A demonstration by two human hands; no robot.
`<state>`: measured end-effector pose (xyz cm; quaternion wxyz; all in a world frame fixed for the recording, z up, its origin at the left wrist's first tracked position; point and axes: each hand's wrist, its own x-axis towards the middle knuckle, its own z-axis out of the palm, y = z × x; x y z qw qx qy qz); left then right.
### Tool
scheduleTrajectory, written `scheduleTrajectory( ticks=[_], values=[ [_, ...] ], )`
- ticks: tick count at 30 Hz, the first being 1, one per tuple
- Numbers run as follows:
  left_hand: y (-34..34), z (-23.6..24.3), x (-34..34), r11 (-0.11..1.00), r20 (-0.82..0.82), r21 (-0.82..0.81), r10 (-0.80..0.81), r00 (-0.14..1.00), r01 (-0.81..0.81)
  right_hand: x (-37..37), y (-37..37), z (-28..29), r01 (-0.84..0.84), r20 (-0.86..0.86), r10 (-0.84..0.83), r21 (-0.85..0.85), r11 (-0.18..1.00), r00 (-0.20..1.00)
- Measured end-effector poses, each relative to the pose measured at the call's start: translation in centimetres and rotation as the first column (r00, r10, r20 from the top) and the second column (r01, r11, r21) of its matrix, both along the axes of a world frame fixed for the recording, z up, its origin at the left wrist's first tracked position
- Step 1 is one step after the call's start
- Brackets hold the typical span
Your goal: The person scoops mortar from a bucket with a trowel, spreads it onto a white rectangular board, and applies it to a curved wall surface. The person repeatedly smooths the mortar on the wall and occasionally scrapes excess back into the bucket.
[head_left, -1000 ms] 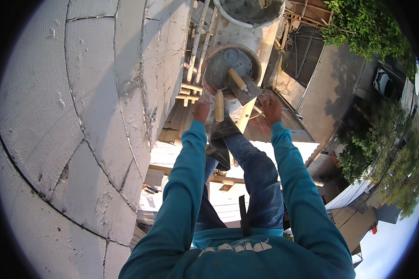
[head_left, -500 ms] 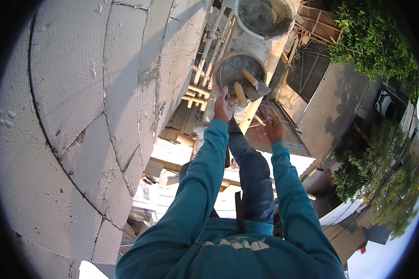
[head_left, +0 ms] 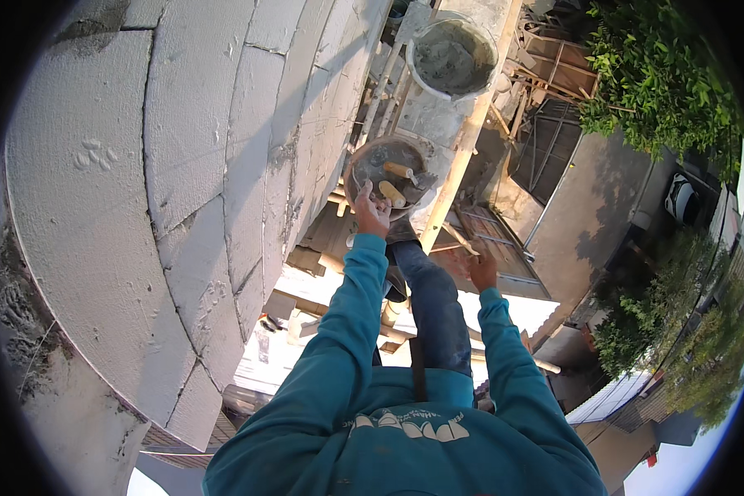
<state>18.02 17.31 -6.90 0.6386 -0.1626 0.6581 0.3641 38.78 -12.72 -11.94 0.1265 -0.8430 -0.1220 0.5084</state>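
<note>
A round, shallow mortar bowl (head_left: 357, 157) is in front of me at the near end of a scaffold platform. My left hand (head_left: 373, 215) grips its near rim, with the thumb side up over the edge. Two wooden-handled trowels lie in the bowl: one handle (head_left: 392, 195) is close to my fingers, and the other trowel (head_left: 401, 171) has its grey blade at the right rim. My right hand (head_left: 482, 269) is out to the right, away from the bowl, beside the end of a thin wooden pole (head_left: 461, 238). How its small fingers are set, and whether they touch the pole, I cannot tell.
A white bucket of grey mortar (head_left: 413, 70) stands farther along the platform (head_left: 438, 124), whose right edge is a long timber (head_left: 463, 149). A pale block wall (head_left: 198, 140) rises on my left. Far below on the right lie a paved yard (head_left: 595, 182) and trees (head_left: 653, 74).
The view has shifted, bringing the bucket and platform lower in the picture. The bowl with its trowels has come nearer to me and leftward with my left hand. My right hand stays out at the side.
</note>
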Motion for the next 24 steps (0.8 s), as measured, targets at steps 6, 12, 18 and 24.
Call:
scheduleTrajectory(
  ticks=[6, 12, 18, 24],
  values=[
    [0.5, 3.3, -6.5, 0.995, -0.085, -0.013, 0.101, 0.991, -0.103, 0.4, -4.1, -0.6, -0.252, 0.342, 0.262, -0.075, 0.965, 0.902],
    [2.7, 8.0, -10.4, 0.996, -0.198, -0.033, 0.076, 0.977, -0.084, 4.6, -0.9, 1.0, -0.036, 0.268, 0.021, 0.052, 0.998, 0.963],
    [2.9, 10.0, -13.2, 0.989, -0.171, 0.044, 0.146, 0.974, -0.141, 9.6, 6.5, 3.7, -0.162, 0.376, 0.164, -0.037, 0.986, 0.912],
    [6.6, 12.2, -10.4, 0.984, -0.202, -0.004, 0.172, 0.964, -0.176, 15.8, 14.7, -4.8, -0.147, 0.357, 0.134, 0.008, 0.989, 0.924]
  ],
)
